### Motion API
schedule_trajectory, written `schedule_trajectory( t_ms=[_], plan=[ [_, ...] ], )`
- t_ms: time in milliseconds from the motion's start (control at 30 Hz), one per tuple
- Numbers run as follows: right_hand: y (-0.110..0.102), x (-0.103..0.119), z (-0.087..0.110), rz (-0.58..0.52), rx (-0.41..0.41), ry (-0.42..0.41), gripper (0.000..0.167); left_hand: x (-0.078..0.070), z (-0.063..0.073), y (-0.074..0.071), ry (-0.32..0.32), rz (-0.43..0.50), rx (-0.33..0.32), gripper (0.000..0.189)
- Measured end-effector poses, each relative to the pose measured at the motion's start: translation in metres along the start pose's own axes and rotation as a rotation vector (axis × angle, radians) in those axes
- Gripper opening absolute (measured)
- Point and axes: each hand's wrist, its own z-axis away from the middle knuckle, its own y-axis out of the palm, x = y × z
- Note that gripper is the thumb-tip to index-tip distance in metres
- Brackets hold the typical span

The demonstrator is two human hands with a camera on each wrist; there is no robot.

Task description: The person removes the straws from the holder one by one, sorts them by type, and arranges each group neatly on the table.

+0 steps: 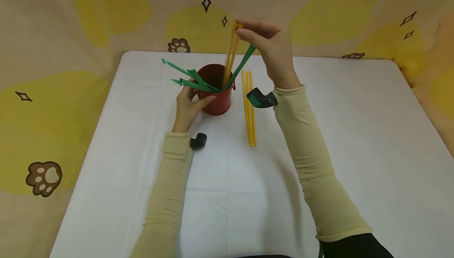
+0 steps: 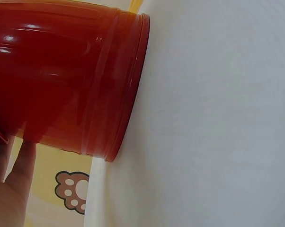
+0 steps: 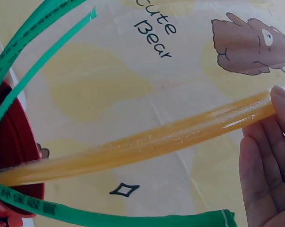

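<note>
A small red metal bucket (image 1: pixel 218 106) stands near the far edge of the table. My left hand (image 1: pixel 186 110) holds its left side, thumb over the front and fingers behind; in the left wrist view fingers (image 2: pixel 23 170) touch its wall. Between thumb and fingers of my right hand (image 1: pixel 278 51) are the upper ends of yellow straws (image 3: pixel 152 144) in clear wrappers, raised over the bucket. Their lower ends reach inside the rim and are hidden there. Green printed strips (image 1: pixel 246 60) lean out of the bucket to the left and right.
Three more yellow straws (image 1: pixel 248 108) lie on the white tabletop (image 1: pixel 220 210), just right of the bucket. Behind the table hangs a yellow patterned cloth (image 1: pixel 142 13) with paw prints and stars. A wire handle loop (image 1: pixel 233 86) sticks out at the bucket's right side.
</note>
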Motion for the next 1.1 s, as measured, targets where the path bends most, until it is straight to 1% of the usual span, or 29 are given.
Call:
schedule_trajectory(
  t_ms=[67,233,333,467,633,733,833,933,1100],
  plan=[
    [-0.002,0.002,-0.001,0.006,-0.028,-0.013,0.013,0.000,0.000,0.000,-0.004,-0.003,0.000,0.059],
    [-0.008,0.007,-0.003,-0.050,-0.106,-0.036,0.009,-0.001,0.000,0.000,-0.020,-0.002,-0.002,0.058],
    [-0.012,0.009,-0.005,-0.094,-0.145,-0.020,0.007,-0.002,0.000,0.000,-0.027,-0.002,-0.001,0.058],
    [-0.017,0.013,-0.006,-0.138,-0.182,-0.028,0.006,-0.003,0.000,0.000,-0.035,-0.010,0.001,0.057],
    [-0.024,0.020,-0.007,-0.249,-0.230,-0.029,0.007,-0.003,0.001,0.000,-0.034,-0.012,0.003,0.057],
    [-0.029,0.026,-0.007,-0.268,-0.254,-0.040,0.006,-0.002,0.001,0.000,-0.036,-0.012,0.003,0.056],
    [-0.035,0.031,-0.007,-0.281,-0.276,-0.042,0.007,-0.001,0.001,0.000,-0.053,-0.012,0.000,0.056],
    [-0.040,0.036,-0.006,-0.330,-0.298,-0.040,0.009,-0.001,0.001,0.000,-0.069,-0.009,-0.001,0.056],
    [-0.047,0.043,-0.006,-0.424,-0.320,-0.041,0.014,0.000,0.001,0.000,-0.070,0.003,0.002,0.057]
  ],
)
